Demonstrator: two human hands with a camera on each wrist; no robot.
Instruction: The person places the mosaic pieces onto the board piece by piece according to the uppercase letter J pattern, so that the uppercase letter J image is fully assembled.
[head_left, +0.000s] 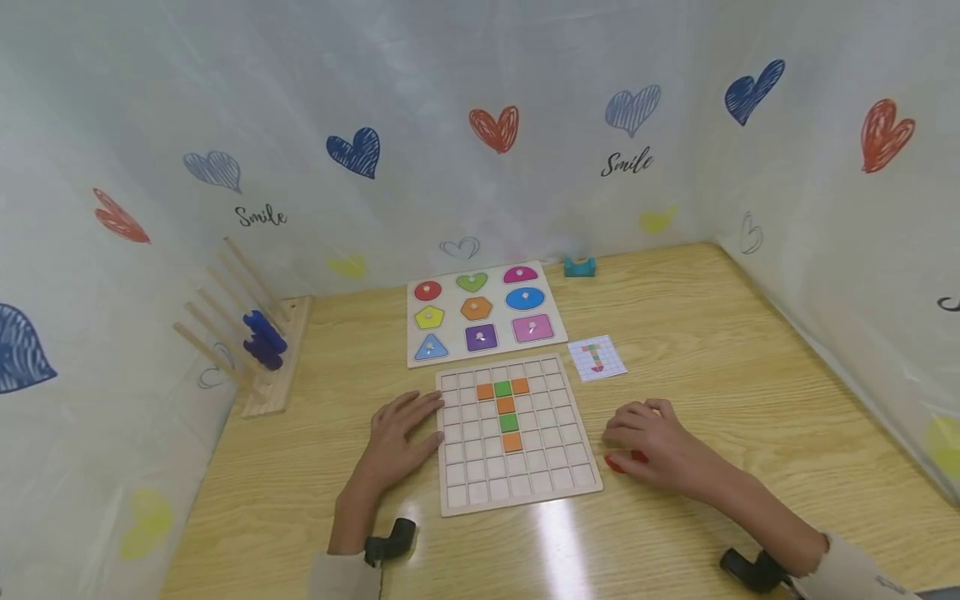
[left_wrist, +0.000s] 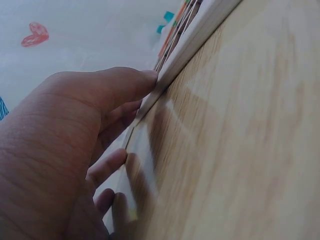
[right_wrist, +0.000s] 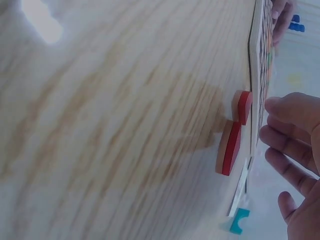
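A wooden grid board [head_left: 480, 479] lies on the table, with orange and green square tiles [head_left: 507, 406] set in a T-like pattern. At the board's left edge rests my left hand [head_left: 397, 442], its thumb and a fingertip touching the rim; the left wrist view shows the thumb [left_wrist: 125, 85] against the board's side. My right hand [head_left: 660, 446] hovers right of the board, fingers loosely bent and holding nothing. Beneath it lie two red pieces [right_wrist: 231, 150], partly hidden by the hand in the head view. A pattern card [head_left: 611, 367] shows a J-like figure.
Behind the grid board lies a shape puzzle board [head_left: 495, 335] with several knobbed pieces. A wooden peg stand [head_left: 273, 392] with dark blue pieces [head_left: 262, 340] stands at the left. Near the back wall sits a teal block [head_left: 580, 268]. Printed sheeting surrounds the table.
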